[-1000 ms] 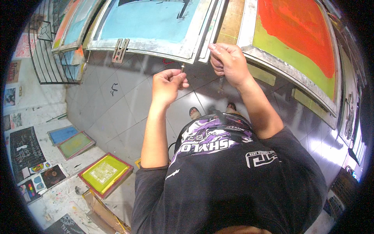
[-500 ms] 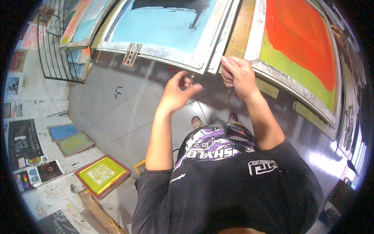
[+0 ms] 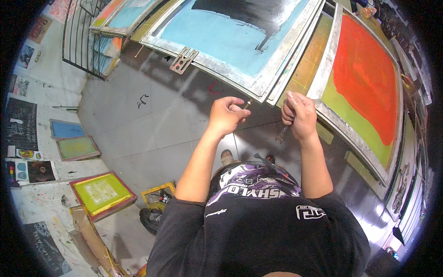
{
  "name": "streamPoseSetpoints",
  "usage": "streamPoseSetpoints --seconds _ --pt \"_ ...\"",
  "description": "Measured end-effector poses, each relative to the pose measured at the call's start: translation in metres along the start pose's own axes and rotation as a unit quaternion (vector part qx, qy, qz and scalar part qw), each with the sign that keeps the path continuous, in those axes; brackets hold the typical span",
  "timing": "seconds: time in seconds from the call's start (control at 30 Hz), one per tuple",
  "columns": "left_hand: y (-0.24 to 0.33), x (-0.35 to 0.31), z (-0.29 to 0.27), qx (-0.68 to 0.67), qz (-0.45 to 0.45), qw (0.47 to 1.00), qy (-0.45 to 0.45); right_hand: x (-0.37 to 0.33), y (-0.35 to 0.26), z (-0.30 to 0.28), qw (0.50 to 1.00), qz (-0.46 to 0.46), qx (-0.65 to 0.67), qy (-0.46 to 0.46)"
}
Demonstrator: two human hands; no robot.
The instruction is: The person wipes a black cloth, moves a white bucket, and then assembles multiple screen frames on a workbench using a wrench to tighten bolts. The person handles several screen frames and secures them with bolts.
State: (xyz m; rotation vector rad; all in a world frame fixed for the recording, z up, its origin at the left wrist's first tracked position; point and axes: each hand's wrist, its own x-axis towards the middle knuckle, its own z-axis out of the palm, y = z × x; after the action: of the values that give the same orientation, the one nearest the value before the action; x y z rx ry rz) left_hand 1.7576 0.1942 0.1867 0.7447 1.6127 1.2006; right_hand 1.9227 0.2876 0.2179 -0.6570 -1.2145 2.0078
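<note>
My left hand point(image 3: 226, 116) is at the near corner of the blue screen-printing frame point(image 3: 217, 67), its thumb and fingers closed on a small metal bolt point(image 3: 249, 103) that sticks out below that corner. To its right, my right hand point(image 3: 301, 115) is closed in a fist around a slim dark tool. The tool's forked end, like a spanner's point(image 3: 280, 135), pokes out below the fist; the rest is hidden in the fingers. Black ink lies across the far part of the blue screen. A slotted metal bracket point(image 3: 184, 60) is fixed to the frame's near edge.
At right stands another screen frame with red ink point(image 3: 364, 78) over a green mesh. Further frames point(image 3: 127, 16) and a black wire rack point(image 3: 83, 41) are at the far left. Small framed screens, one yellow-green point(image 3: 102, 194), lean along the left wall. A black cable point(image 3: 142, 101) lies on the tiled floor.
The view has shifted, so the frames sit further right and lower. My left fingers have closed in around the bolt. My right fist still holds the tool, whose end shows more plainly.
</note>
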Motion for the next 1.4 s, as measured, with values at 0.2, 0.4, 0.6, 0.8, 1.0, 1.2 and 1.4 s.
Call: streamPoseSetpoints --seconds 0.2,0.4,0.6,0.8,1.0,1.2,1.4 --pt "0.003 0.000 0.004 -0.105 -0.046 0.991 -0.063 -0.004 -0.005 -0.002 0.999 0.019 -0.040 0.021" --pt "0.000 0.000 0.008 -0.085 -0.038 0.996 -0.016 -0.008 -0.007 -0.003 0.998 0.014 -0.052 0.024" --pt "-0.009 0.005 0.001 -0.034 -0.019 0.999 -0.021 -0.013 -0.008 -0.012 0.998 0.002 -0.041 0.046" --pt "-0.002 -0.014 0.024 0.279 0.156 0.935 0.152 -0.018 -0.006 -0.017 0.999 0.001 -0.025 0.044" --pt "0.000 -0.003 0.001 -0.101 -0.047 0.992 -0.063 -0.025 -0.009 -0.023 0.997 -0.006 -0.045 0.062" --pt "-0.010 -0.004 0.007 0.179 0.079 0.976 0.095 -0.027 0.002 -0.030 0.986 -0.086 -0.132 0.056" --pt "-0.005 -0.010 0.019 0.073 0.071 0.984 0.148 -0.028 0.010 -0.045 0.985 -0.111 -0.116 0.065"
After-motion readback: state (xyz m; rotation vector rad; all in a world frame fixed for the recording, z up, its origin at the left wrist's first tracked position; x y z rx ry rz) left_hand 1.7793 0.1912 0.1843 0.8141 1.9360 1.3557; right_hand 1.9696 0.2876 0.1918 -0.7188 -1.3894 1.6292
